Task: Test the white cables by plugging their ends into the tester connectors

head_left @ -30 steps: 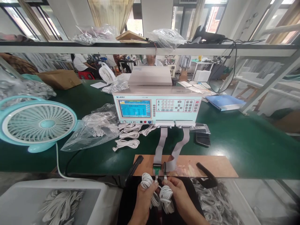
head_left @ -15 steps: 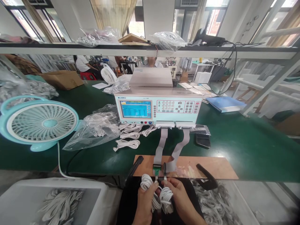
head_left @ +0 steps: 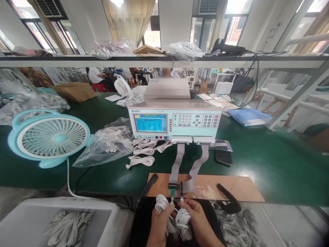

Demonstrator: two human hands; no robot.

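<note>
White cable, coiled in two bunches, held just off the near edge of a brown board on the green desk; whether one length or two, I cannot tell.
Left hand, mine: thumb stretched forward to the left plug; fingers closed round one bunch, mostly hidden behind it.
Right hand, mine: slanted inward, thumb and forefinger pinched at the right plug, remaining fingers curled largely out of sight; second bunch hangs beside it.
Small green circuit board: at the left plug. Black connector: at the right plug. Depth of seating on either, too small to make out.
Grey ribbon cables, two: running up to the test instrument, its small lettering illegible.
Forearms: cut off by the lower edge.
</note>
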